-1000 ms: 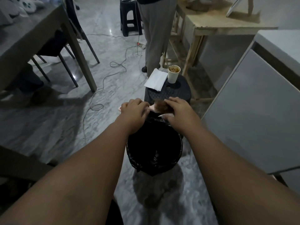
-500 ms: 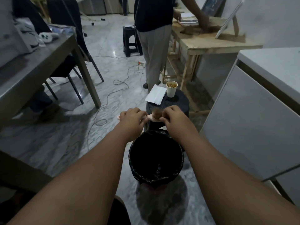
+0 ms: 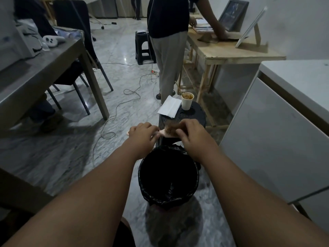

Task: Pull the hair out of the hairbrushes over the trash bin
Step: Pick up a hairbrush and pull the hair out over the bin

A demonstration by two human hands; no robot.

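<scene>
A pink hairbrush is held level just beyond the far rim of a black-lined trash bin. My left hand grips its handle, whose end sticks out to the left. A clump of brown hair sits on the bristles. My right hand pinches that clump from the right side and covers the brush's far end.
A black stool behind the bin carries a paper cup and a white napkin. A person stands by a wooden table. A white cabinet is on the right, a grey table and cables on the left.
The view has tilted up, showing more of the room. Both hands stay at the brush over the bin's far rim; the right hand's fingers have shifted onto the hair clump.
</scene>
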